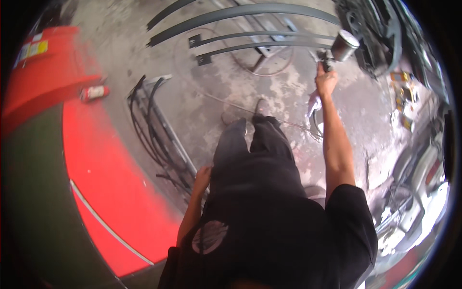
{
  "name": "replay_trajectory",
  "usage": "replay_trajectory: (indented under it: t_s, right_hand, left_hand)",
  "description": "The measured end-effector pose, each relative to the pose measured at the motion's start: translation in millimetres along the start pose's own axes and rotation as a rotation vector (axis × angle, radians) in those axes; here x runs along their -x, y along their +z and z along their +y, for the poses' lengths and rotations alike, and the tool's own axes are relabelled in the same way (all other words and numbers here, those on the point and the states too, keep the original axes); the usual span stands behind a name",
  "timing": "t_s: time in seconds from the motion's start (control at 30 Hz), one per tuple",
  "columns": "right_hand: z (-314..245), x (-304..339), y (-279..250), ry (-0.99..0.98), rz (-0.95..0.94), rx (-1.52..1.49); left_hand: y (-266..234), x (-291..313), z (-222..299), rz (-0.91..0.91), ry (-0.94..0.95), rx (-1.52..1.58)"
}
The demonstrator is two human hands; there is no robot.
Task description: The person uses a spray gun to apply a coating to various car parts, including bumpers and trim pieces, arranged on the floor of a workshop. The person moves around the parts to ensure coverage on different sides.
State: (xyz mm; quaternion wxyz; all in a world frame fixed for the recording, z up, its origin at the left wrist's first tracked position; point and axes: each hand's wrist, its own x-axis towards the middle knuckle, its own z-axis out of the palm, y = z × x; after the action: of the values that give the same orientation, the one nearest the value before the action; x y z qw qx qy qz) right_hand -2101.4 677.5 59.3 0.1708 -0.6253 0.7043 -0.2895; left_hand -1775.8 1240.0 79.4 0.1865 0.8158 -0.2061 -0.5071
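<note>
Stretched out ahead and to the right, my right hand [327,82] is closed around a spray gun [327,63] with a silver metal cup [344,46] on top. The gun is beside the right ends of several long dark grey strips [240,10], which lie across a metal stand [262,59]. Something pale, like a cloth or plastic, hangs below this hand [314,103]. Low by my left thigh is my left hand [203,178]. Its fingers are partly hidden and blurred, and I cannot make out anything in it.
A red car panel [103,164] fills the left, with a red can [94,92] near it. Black hoses or trim [150,113] hang on a metal frame [173,139]. A thin hose [226,102] crosses the concrete floor. Dark car parts [370,33] and small yellow containers [408,94] line the right.
</note>
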Motion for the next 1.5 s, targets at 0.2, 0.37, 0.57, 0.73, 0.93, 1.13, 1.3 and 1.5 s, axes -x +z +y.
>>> replay_trajectory:
  t_s: [0.2,0.37,0.57,0.73,0.93,1.13,1.3,1.5]
  right_hand:
    - [-175.3,138.9,103.2,-0.046,-0.335,-0.269]
    - [-273.2,200.5,166.1,-0.172,-0.541,-0.401]
    - [-298.6,209.4,201.4,-0.201,-0.446,-0.223]
    - [-335.0,221.6,197.3,-0.074,-0.146,-0.017]
    - [-369.0,247.9,245.9,-0.195,-0.386,-0.073]
    - [-391.1,283.5,261.6,-0.197,-0.473,-0.268]
    - [-356.2,270.1,248.3,-0.041,-0.202,0.026]
    - [-356.5,288.1,253.1,-0.046,-0.244,-0.068]
  left_hand:
    - [-27.1,-1.5,-3.7,0.05,-0.175,0.442]
    - [-64.3,-1.2,-37.7,0.021,-0.192,0.314]
    - [-141.4,-10.9,-108.6,0.025,-0.288,0.513]
    - [-182.6,-18.2,-191.2,0.05,-0.334,0.586]
    - [-187.4,-18.1,-213.0,0.015,-0.418,0.623]
    - [-206.8,-27.9,-191.4,-0.025,-0.319,0.551]
    - [-219.4,-47.9,-182.3,-0.008,-0.21,0.603]
    - [-220.9,-49.2,-188.8,-0.075,-0.261,0.604]
